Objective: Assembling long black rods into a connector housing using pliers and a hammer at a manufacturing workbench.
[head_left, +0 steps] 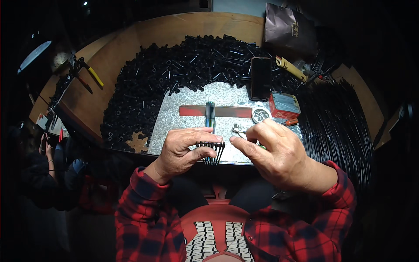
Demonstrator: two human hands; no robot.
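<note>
My left hand (185, 146) is closed around a row of thin black rods (211, 159), pinched between thumb and fingers near the table's front edge. Their knobbed ends line up side by side toward me. The far part of the row crosses a flat red and dark bar (235, 112) lying on a speckled grey plate (174, 105). To the right, my right hand (277, 153) is curled, thumb and forefinger close together, apart from the rods. Pliers (238, 128) with a green grip show partly beneath it; whether they are held or just lie there is hidden.
A heap of black parts (144, 78) fills the wooden-walled bench. Around the plate are a phone (261, 78), a round dish (261, 115) of small pieces, a red box (279, 109) and a screwdriver (291, 122). Long black rods (336, 126) lie right. Another person's hand (49, 150) shows far left.
</note>
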